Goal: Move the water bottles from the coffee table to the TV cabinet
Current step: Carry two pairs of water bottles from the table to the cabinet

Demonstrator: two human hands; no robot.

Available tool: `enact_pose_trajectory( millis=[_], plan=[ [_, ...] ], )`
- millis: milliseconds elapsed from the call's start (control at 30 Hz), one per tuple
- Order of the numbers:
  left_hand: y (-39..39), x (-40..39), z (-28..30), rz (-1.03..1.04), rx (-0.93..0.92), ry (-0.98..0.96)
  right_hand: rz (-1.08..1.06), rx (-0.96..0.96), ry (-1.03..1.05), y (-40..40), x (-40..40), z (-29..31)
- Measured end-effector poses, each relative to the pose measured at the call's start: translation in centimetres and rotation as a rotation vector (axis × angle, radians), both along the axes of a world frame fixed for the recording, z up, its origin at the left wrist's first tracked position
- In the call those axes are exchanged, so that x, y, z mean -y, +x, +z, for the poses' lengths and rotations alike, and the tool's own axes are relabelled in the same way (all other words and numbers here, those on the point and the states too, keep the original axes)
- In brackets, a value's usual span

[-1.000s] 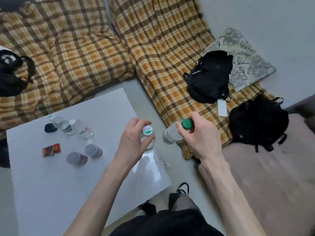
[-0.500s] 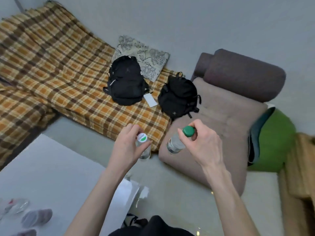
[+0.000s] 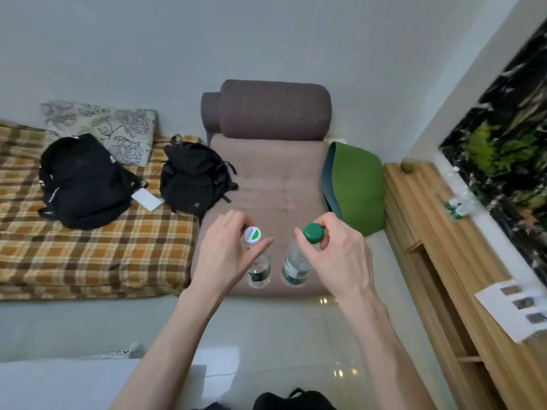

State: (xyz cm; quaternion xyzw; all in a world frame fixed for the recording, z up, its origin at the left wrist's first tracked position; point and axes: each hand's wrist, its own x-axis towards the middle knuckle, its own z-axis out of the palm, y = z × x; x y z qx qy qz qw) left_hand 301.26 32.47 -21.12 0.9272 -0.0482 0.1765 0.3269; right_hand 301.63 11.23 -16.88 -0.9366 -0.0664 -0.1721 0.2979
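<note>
We hold one water bottle in each hand, both near the middle of the frame, carried in the air above the pale floor [image 3: 266,329] and in front of the brown lounge seat [image 3: 266,179]. Our left hand [image 3: 225,255] is closed around the neck of the white-capped bottle [image 3: 257,261], fingers curled behind the cap and the thumb crossing in front. Our right hand [image 3: 337,255] pinches the green-capped bottle [image 3: 299,261] at its neck, fingertips wrapped just under the cap. Gripping by the neck probably makes sense for carrying: the shoulder under each cap gives the fingers a ledge, and the weight hangs below the grip.

Each bottle's long axis runs roughly up and down in the frame, cap toward the top and toward the camera, base pointing down at the floor. They hang close to upright, side by side and apart, not touching.

The wooden TV cabinet [image 3: 438,261] runs down the right edge of the frame, well to the right of our hands. Small bottle-like things with green on them [image 3: 457,207] seem to sit on its top at the upper right, though they are too blurred to be sure. A white corner of the coffee table [image 3: 88,383] shows at the lower left. We judge the carry is under way, with the placing on the cabinet not yet done.
</note>
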Motion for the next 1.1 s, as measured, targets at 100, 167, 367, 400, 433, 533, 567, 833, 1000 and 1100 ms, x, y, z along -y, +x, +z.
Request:
enact_pose_trajectory(
  millis=[100,167,367,400,433,533,567,833,1000,1100],
  plan=[
    [1.3,6.3,0.3,-0.078,0.015,0.024,-0.059,0.027,0.012,-0.8,5.5,0.2],
    [2.2,10.1,0.5,-0.137,0.03,0.046,-0.096,0.046,0.005,-1.1,9.0,0.4],
    [5.3,20.2,1.4,-0.317,0.068,0.071,-0.224,0.068,-0.017,-1.5,18.8,0.6],
    [5.8,21.8,1.6,-0.347,0.074,0.072,-0.249,0.064,-0.031,-1.5,20.3,0.6],
    [6.4,23.2,1.7,-0.376,0.078,0.072,-0.278,0.06,-0.042,-1.5,21.7,0.6],
    [8.5,27.6,1.9,-0.456,0.086,0.071,-0.376,0.038,-0.019,-1.3,26.0,0.5],
    [9.3,28.9,1.9,-0.477,0.091,0.068,-0.403,0.023,-0.014,-1.0,27.3,0.5],
    [16.8,39.7,1.9,-0.605,0.064,-0.056,-0.6,-0.111,-0.035,3.1,37.2,0.0],
    [23.9,46.8,2.0,-0.715,-0.017,-0.085,-0.707,-0.147,-0.011,7.6,42.8,0.6],
    [28.0,50.9,2.1,-0.791,-0.039,-0.082,-0.763,-0.187,-0.018,10.6,45.8,0.7]
  ],
)
